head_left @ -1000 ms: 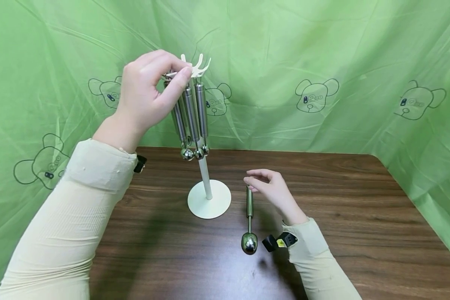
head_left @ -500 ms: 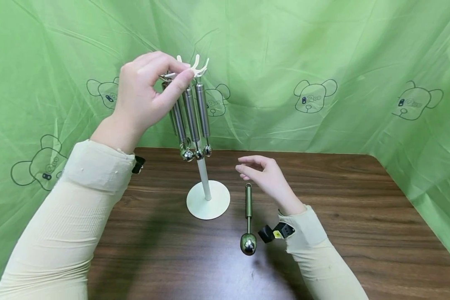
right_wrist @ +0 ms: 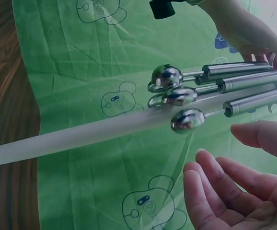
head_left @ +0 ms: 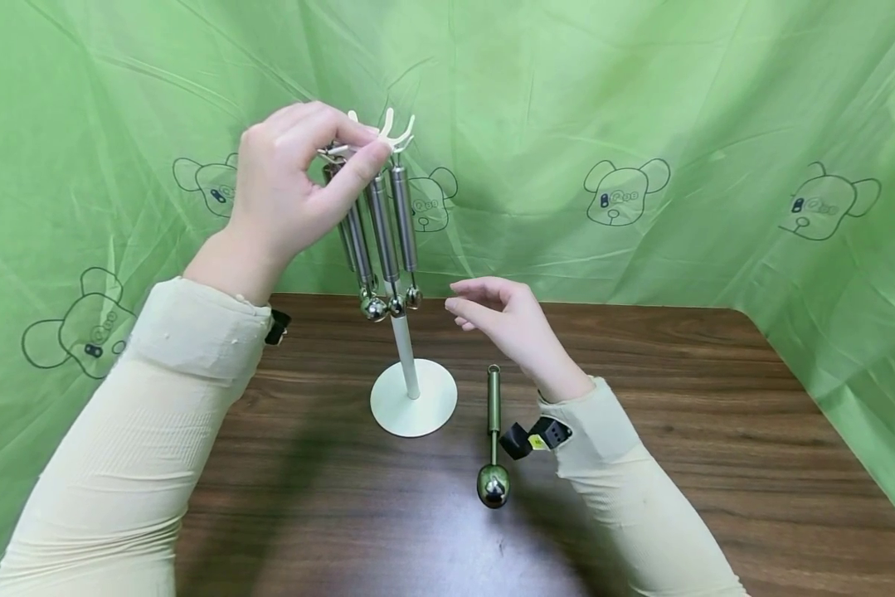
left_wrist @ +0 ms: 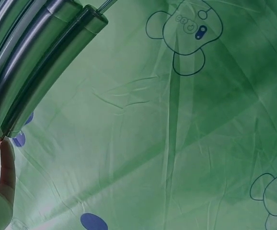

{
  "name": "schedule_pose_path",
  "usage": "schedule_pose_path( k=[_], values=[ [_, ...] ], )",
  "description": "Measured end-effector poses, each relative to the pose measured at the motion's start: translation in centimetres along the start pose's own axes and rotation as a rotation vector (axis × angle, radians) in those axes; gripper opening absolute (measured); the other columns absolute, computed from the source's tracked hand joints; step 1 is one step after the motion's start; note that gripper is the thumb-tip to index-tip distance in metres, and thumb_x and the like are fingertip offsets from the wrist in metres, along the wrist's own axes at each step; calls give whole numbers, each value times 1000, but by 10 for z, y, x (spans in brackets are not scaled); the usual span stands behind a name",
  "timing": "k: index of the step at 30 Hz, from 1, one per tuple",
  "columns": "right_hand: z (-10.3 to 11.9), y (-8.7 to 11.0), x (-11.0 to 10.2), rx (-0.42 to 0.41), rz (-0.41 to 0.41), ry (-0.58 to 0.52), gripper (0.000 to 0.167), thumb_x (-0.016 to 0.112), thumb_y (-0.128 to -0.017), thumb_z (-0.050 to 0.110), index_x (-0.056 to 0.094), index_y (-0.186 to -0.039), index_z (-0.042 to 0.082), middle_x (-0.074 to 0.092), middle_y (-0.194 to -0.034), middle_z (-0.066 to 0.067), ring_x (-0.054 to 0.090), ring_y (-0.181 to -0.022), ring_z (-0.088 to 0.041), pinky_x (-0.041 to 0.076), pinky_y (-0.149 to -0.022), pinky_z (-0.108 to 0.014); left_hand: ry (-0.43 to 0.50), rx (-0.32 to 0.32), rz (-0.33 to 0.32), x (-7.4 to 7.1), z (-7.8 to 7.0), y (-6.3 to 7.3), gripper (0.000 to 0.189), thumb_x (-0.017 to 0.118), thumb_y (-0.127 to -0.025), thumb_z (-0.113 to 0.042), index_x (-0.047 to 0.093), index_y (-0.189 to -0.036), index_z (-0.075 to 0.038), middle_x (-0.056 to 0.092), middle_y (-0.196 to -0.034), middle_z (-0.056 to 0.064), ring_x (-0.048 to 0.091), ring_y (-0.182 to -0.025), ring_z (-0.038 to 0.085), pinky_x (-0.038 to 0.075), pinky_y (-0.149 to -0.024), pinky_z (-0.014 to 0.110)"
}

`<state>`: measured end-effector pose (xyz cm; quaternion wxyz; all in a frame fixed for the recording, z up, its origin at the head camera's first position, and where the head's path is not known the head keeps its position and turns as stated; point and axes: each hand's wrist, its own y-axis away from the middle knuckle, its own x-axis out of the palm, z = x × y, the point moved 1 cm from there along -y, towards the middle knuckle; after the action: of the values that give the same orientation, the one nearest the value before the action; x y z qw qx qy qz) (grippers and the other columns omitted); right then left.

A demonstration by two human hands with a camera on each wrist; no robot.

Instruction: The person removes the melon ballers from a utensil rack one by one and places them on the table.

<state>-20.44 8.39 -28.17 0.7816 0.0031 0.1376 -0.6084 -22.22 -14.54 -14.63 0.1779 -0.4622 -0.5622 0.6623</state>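
Note:
A white utensil stand (head_left: 406, 340) rises from a round base on the table, with white hooks at its top. Several steel melon scoops (head_left: 381, 232) hang from these hooks, their rounded bowls (right_wrist: 187, 120) downward. My left hand (head_left: 286, 178) pinches the hooked top between thumb and fingers; part of the top is hidden behind it. In the left wrist view, scoop handles (left_wrist: 38, 62) cross the upper left corner. To the right of the stand, my right hand (head_left: 510, 327) hovers with loosely bent fingers and holds nothing. Below it another melon scoop (head_left: 494, 406) lies on the table.
The brown wooden table (head_left: 686, 431) ends at a far edge just behind the stand. A green curtain (head_left: 522, 99) with bear-head drawings hangs behind and along both sides. Black wrist cameras (head_left: 532, 437) sit on both cuffs.
My right hand has come away from the scoop on the table, rising and moving left toward the stand. The left hand keeps its grip at the top; the hanging scoops shift slightly.

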Motion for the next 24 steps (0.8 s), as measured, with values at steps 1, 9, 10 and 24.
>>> schedule_pose_path(
  k=[1,9,10,24],
  values=[
    [2,-1,1,-3,1,-5,32,70,-91,18,68,-120,5,73,-109,-14,71,-91,-27,58,-84,-37,0,4,-2,0,0,0,24,66,-89,-26,74,-86,-3,77,-89,7,67,-81,22,46,-78,28],
    [10,-6,4,-28,5,-41,30,68,-92,17,67,-120,5,73,-110,-18,71,-87,-18,57,-86,-34,10,7,-7,0,2,2,28,59,-92,-26,73,-84,-2,76,-90,10,68,-81,24,47,-79,29],
    [11,-6,4,-33,3,-44,30,68,-92,17,68,-119,5,73,-110,-18,72,-87,-18,57,-87,-33,5,10,0,-1,2,2,29,58,-92,-25,73,-85,-1,76,-90,11,67,-81,25,46,-78,29],
    [24,-17,14,-145,-44,-78,30,69,-91,15,69,-118,2,73,-108,-15,71,-85,-11,58,-85,-34,-19,3,-19,1,0,3,24,62,-92,-24,75,-88,-4,78,-93,6,68,-81,24,47,-79,30]
  ],
)
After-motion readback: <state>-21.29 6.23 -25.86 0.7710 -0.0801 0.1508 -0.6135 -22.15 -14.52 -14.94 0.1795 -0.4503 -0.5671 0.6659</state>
